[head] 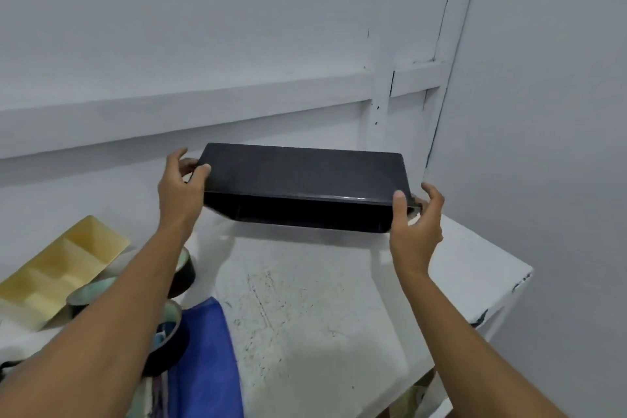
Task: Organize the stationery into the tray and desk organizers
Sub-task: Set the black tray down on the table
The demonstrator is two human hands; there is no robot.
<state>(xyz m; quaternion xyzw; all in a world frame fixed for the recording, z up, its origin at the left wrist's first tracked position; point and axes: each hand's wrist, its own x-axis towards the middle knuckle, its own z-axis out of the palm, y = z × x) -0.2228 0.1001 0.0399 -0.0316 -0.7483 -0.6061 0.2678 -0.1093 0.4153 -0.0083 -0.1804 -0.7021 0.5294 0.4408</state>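
Both hands hold a black organizer (302,180) in the air above the white worktop (305,299), tipped so its open side faces the camera. The left hand (181,187) grips its left end, thumb in front and fingers curled behind. The right hand (415,224) pinches the right end the same way. A yellow tray (64,268), tape rolls (185,268) and a blue cloth (203,360) lie to the left.
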